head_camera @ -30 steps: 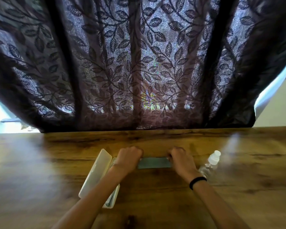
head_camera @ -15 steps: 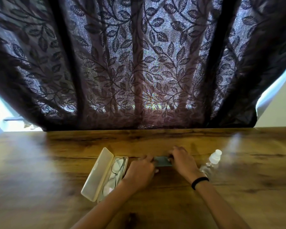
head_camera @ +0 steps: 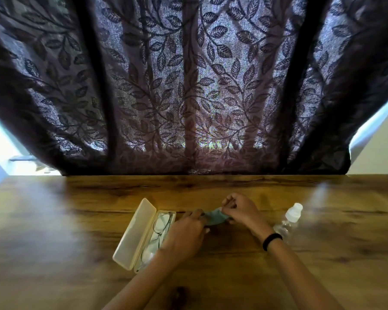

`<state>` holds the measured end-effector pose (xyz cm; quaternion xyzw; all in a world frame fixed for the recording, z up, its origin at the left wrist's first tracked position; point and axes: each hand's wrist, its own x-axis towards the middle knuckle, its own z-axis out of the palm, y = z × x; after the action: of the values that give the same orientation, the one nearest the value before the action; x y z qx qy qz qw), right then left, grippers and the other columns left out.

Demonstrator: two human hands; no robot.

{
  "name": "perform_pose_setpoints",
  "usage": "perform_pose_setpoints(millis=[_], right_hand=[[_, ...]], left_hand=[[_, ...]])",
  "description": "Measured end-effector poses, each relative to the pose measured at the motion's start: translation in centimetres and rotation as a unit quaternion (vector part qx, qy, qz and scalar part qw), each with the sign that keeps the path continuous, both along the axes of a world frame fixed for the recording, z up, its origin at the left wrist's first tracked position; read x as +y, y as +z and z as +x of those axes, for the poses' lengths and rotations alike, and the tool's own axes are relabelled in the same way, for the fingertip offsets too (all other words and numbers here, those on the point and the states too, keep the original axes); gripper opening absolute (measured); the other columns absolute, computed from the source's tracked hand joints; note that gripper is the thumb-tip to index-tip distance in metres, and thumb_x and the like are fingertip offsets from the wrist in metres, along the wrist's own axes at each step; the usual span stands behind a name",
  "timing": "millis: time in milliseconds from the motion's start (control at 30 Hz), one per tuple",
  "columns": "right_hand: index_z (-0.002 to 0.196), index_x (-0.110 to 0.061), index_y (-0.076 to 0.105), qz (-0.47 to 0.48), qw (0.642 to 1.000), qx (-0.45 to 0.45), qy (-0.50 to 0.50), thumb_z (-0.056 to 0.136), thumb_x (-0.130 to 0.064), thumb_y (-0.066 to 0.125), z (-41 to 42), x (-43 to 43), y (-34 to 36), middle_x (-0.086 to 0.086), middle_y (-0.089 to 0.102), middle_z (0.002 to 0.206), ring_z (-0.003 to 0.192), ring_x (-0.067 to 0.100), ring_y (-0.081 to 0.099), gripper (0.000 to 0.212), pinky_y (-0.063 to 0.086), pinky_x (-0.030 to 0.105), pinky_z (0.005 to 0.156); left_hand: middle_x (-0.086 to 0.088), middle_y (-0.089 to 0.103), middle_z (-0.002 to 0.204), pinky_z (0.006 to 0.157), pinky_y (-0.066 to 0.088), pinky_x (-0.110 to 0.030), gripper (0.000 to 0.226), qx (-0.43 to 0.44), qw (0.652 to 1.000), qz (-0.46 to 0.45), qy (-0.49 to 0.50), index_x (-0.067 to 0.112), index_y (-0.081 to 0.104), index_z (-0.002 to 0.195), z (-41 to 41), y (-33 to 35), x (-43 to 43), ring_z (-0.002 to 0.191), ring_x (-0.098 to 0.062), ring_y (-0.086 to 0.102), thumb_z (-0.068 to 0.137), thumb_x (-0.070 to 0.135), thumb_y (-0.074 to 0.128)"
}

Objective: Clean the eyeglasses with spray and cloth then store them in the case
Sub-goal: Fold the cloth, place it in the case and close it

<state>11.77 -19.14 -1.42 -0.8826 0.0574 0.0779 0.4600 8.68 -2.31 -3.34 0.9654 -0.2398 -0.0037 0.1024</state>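
Both my hands meet at lower centre: left hand and right hand each pinch the cloth between them. Glasses lie in the open case, left.

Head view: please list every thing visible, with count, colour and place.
table: 1, brown wood, foreground
curtain: 1, dark purple, leaf pattern, behind table
case: 1, cream, open on table
eyeglasses: 1, thin dark frame, inside case
cloth: 1, teal, right of case
spray bottle: 1, clear, white cap, table's right part
wristband: 1, black, right wrist
left hand: 1, holds cloth
right hand: 1, pinches cloth
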Motion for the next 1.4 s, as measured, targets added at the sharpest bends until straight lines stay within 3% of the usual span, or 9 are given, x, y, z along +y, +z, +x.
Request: perform_pose_setpoints(millis=[200,367,533,667,733,833,933,1100,1400], right_hand=[[0.076,-0.016,0.051,-0.073,0.996,-0.042,0.019,0.086,-0.016,0.061,0.1,3.1,0.3,0.007,0.061,0.076,0.076,0.023,0.066,0.014,0.059,0.035,0.065],[0.075,-0.013,0.051,-0.052,0.998,-0.007,0.033,0.087,-0.011,0.058,0.9,5.8,-0.2,0.009,0.060,0.081,0.077,0.017,0.059,0.014,0.047,0.016,0.046],[0.078,-0.013,0.056,-0.013,0.999,0.034,0.036,0.090,-0.014,0.054,1.3,6.9,-0.8,0.009,0.062,0.082,0.080,0.024,0.065,0.013,0.058,0.036,0.069],[0.075,-0.018,0.057,-0.028,0.999,-0.026,0.029,0.094,-0.016,0.048,1.2,5.5,-0.3,0.011,0.067,0.085,0.080,0.025,0.066,0.022,0.055,0.041,0.074],[0.067,-0.021,0.053,-0.002,0.999,-0.051,-0.010,0.093,-0.009,0.049,1.0,4.2,-0.2,0.008,0.063,0.080,0.073,0.019,0.067,0.029,0.058,0.036,0.068],[0.073,-0.016,0.054,0.004,0.999,-0.024,-0.022,0.091,-0.010,0.053,0.2,2.5,-0.1,0.003,0.059,0.070,0.043,-0.001,0.059,0.020,0.047,0.011,0.042],[0.081,-0.013,0.052,-0.032,0.999,0.030,-0.007,0.090,-0.024,0.057,-0.2,2.1,-0.5,-0.003,0.056,0.062,0.034,-0.001,0.054,0.015,0.040,0.010,0.036],[0.070,-0.015,0.050,-0.064,0.996,0.060,-0.017,0.084,-0.032,0.064,-0.2,2.9,-1.2,-0.003,0.055,0.063,0.044,0.007,0.056,0.026,0.041,0.015,0.036],[0.074,-0.010,0.056,0.018,0.998,0.055,-0.028,0.083,-0.016,0.065,-0.9,2.7,-1.2,0.005,0.060,0.075,0.070,0.015,0.062,0.014,0.056,0.031,0.067]], left_hand=[[0.000,0.060,0.119,0.083,0.052,-0.034,0.027,-0.053,0.995,-0.044,0.070,0.022,0.056,0.117,1.4,1.5,2.3,0.106,-0.018,0.055,0.094,0.029,0.045],[0.000,0.063,0.115,0.083,0.051,-0.031,0.024,-0.077,0.992,-0.052,0.089,0.020,0.060,0.112,1.7,2.0,3.2,0.106,-0.017,0.055,0.093,0.026,0.047],[-0.001,0.063,0.114,0.083,0.053,-0.034,0.024,-0.067,0.994,-0.031,0.085,0.023,0.059,0.112,1.9,1.6,3.4,0.108,-0.018,0.055,0.091,0.021,0.048],[-0.001,0.064,0.113,0.082,0.053,-0.035,0.023,-0.068,0.994,-0.042,0.079,0.022,0.059,0.112,2.0,1.4,3.3,0.106,-0.019,0.056,0.092,0.022,0.048],[-0.001,0.063,0.115,0.084,0.052,-0.034,0.023,-0.072,0.994,-0.047,0.067,0.021,0.059,0.112,2.2,1.4,3.1,0.106,-0.019,0.055,0.092,0.024,0.048],[0.000,0.061,0.118,0.088,0.049,-0.034,0.025,-0.062,0.997,-0.032,0.042,0.021,0.058,0.114,2.8,1.1,2.7,0.112,-0.017,0.049,0.093,0.026,0.046],[0.000,0.055,0.126,0.094,0.040,-0.038,0.030,-0.050,0.997,0.053,0.008,0.021,0.052,0.123,3.7,0.9,2.0,0.120,-0.019,0.038,0.094,0.026,0.045],[-0.004,0.042,0.134,0.100,0.033,-0.045,0.046,0.024,0.992,0.120,-0.022,0.023,0.042,0.133,5.2,0.9,1.0,0.128,-0.026,0.026,0.089,0.031,0.053],[-0.005,0.052,0.119,0.093,0.036,-0.034,0.040,0.092,0.996,0.010,-0.013,0.014,0.056,0.116,6.5,0.6,1.5,0.117,-0.023,0.035,0.081,0.030,0.066]])
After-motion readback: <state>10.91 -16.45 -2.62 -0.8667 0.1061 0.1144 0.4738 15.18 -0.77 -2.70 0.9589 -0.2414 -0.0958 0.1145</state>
